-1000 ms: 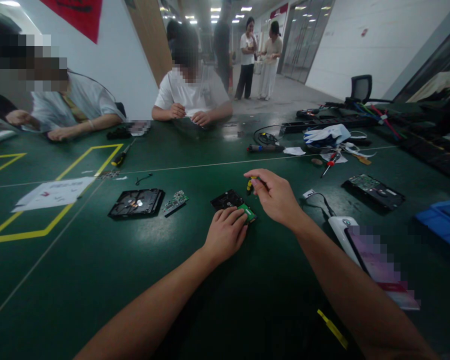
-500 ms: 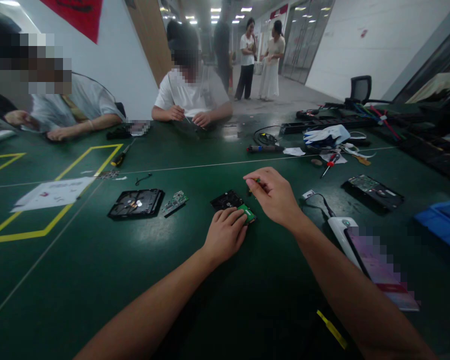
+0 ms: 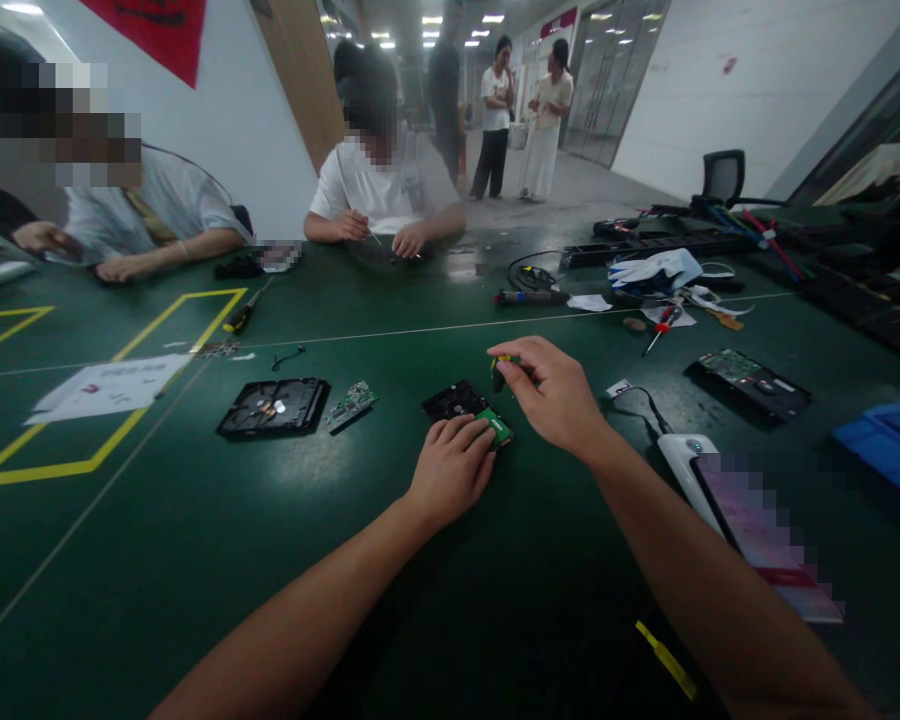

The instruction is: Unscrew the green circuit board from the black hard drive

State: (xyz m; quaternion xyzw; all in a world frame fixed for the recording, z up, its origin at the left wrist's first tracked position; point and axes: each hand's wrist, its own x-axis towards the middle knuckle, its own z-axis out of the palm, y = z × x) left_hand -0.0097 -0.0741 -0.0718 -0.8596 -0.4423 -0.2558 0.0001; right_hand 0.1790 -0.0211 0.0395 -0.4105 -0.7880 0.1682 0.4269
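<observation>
My left hand (image 3: 454, 468) lies over the near side of a small hard drive (image 3: 454, 400) with a black body and a green circuit board (image 3: 499, 427). Its fingers curve over the drive and hold it against the table, covering part of it. Just beyond the drive's right end, my right hand (image 3: 547, 390) is closed, with thumb and fingers pinching the upright black and yellow handle of a screwdriver (image 3: 499, 374). The tool's tip is too dark to make out.
Left of my hands lie a loose circuit board (image 3: 352, 405) and a larger black hard drive (image 3: 274, 408). On the right are another hard drive (image 3: 750, 385), a white device with a cable (image 3: 690, 450), a red screwdriver (image 3: 661, 328) and a blue bin (image 3: 885, 445). Co-workers sit opposite.
The screwdriver handle in my right hand now shows more plainly upright, its yellow top clearer. My left hand stays on the hard drive.
</observation>
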